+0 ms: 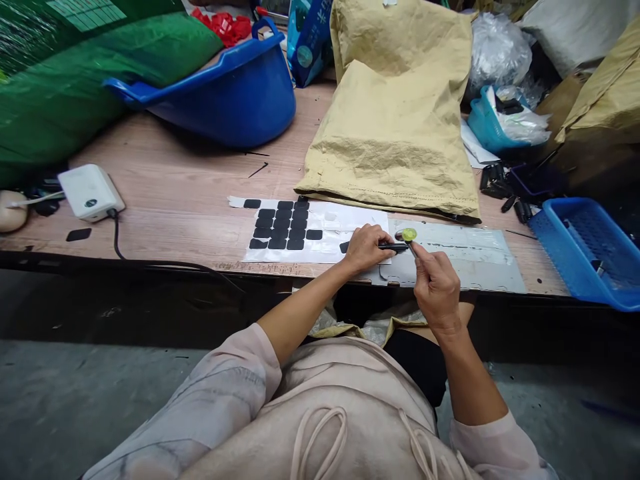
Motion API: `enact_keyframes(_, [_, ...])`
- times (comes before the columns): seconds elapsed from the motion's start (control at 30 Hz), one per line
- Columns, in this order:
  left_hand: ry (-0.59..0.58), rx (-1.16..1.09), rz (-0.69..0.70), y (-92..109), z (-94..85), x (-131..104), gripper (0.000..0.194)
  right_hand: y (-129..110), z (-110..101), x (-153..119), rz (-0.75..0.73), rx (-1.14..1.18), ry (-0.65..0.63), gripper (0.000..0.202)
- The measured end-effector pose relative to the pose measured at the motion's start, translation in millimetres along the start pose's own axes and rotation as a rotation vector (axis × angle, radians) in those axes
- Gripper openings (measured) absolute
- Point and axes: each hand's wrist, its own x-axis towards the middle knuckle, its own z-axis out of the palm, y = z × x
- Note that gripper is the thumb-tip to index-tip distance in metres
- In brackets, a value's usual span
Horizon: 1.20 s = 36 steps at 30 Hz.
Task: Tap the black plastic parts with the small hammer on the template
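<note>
My left hand [369, 248] rests at the right end of a white sheet, its fingers closed on a slim black piece [394, 247] that points right. My right hand [437, 280] pinches a thin dark tool [411, 249], most of it hidden by the fingers. At the tool's tip is a small round yellow-green thing [409, 235]; whether the two are joined I cannot tell. Both hands are close together over a grey board [465, 257]. Left of them, the white sheet [325, 217] bears rows of black rounded-square patches [283, 225].
A large tan sack [390, 127] lies behind the sheet. To the left are a blue tub [225, 100], a white box [91, 192] with a black cable, and a green bundle [100, 73]. A blue basket [585, 253] stands at the right edge, near small black parts [495, 181].
</note>
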Motion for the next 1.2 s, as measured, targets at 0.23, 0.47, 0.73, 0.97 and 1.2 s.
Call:
enact_keyframes(0.23, [0.017,0.012,0.020,-1.4,2.4,-0.8,0.015,7.2,11.4,-13.3,0.059,-0.071,-0.068,0.041])
enact_keyframes(0.47, [-0.015,0.019,0.007,1.9,-0.5,-1.3,0.018,9.1,3.3,-3.5,0.050,-0.027,-0.057,0.037])
enact_keyframes(0.73, [-0.025,0.023,0.023,0.4,-0.8,-0.4,0.016,-6.5,-19.5,18.0,-0.003,-0.026,0.020,0.037])
enact_keyframes(0.97, [-0.017,0.035,0.017,0.4,1.0,-0.9,0.016,-1.6,2.1,-2.2,0.012,-0.022,-0.073,0.040])
enact_keyframes(1.2, [-0.014,0.012,0.034,-0.7,1.1,-0.7,0.016,2.5,-12.3,7.1,0.028,-0.037,0.014,0.038])
